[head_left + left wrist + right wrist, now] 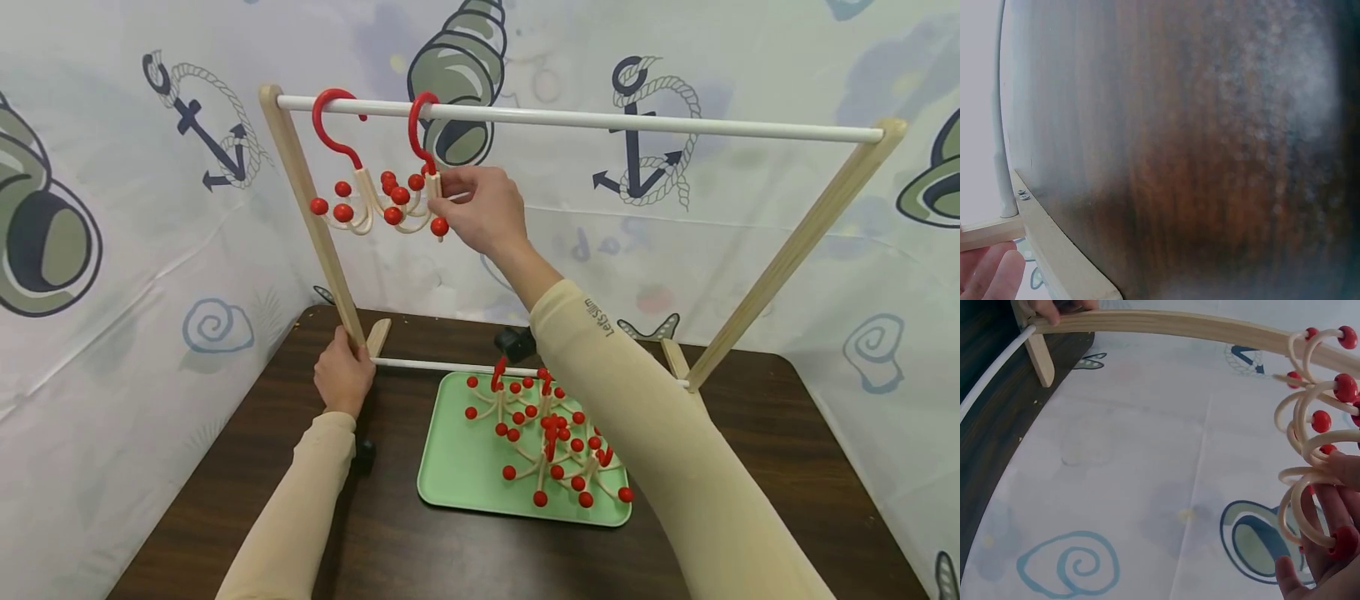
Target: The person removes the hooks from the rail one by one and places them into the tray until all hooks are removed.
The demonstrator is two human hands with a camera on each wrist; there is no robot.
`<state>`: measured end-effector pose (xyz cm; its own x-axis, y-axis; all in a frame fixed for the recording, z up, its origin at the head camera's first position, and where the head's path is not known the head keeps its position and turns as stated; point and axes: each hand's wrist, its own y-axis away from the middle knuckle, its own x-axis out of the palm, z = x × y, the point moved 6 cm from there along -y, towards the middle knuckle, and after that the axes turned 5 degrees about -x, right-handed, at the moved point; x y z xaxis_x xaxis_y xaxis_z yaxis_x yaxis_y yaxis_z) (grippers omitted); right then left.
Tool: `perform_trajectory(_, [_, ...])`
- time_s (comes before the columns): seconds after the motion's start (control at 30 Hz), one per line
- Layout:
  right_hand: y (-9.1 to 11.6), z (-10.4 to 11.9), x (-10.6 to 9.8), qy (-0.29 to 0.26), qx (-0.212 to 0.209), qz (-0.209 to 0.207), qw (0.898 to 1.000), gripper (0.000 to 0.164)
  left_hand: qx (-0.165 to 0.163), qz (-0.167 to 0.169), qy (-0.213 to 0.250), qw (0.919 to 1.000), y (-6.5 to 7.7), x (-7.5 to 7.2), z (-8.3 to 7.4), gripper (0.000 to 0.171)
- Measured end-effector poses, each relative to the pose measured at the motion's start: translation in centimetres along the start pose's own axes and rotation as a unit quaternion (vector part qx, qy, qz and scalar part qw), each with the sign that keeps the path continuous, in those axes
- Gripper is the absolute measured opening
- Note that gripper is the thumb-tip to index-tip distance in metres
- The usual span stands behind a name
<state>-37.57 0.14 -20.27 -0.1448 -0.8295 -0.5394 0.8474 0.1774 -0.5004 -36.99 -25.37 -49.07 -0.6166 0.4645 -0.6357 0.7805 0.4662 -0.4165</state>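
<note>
In the head view, my right hand [483,208] pinches the cream stem of a multi-arm hanging hook [423,125], whose red crook goes over the white bar [600,122]. A second hanging hook [330,125] hangs on the bar just left of it. Their curved cream arms end in red balls and lie close together. In the right wrist view, fingers [1334,506] are among the curved arms [1304,419]. My left hand [343,372] grips the foot of the rack's left wooden post [315,225]. In the left wrist view, its fingers [997,272] show beside the wood.
A green tray [457,467] on the dark wooden table [390,550] bears several more such hooks [547,450], partly behind my right sleeve. The rack's right post [795,258] slants on the far side. A lower white rod [450,365] joins the posts. A patterned cloth hangs behind.
</note>
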Motion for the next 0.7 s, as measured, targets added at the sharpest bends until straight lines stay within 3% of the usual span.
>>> perform_trajectory(0.2, [-0.2,-0.9,0.1,-0.011,0.020,0.012,1.000,0.030,0.002,-0.004,0.002,1.0000,0.0,-0.1,0.1,0.023])
perform_trajectory(0.47, [-0.8,-0.8,-0.8,-0.043,-0.005,-0.008,0.999,0.029,0.008,-0.010,0.001,0.9999,0.1,0.0,0.1,0.023])
perform_trajectory(0.7, [-1.3,-1.2,-1.4,-0.027,-0.025,0.012,0.999,0.028,0.007,-0.006,0.001,1.0000,0.1,0.0,0.0,0.022])
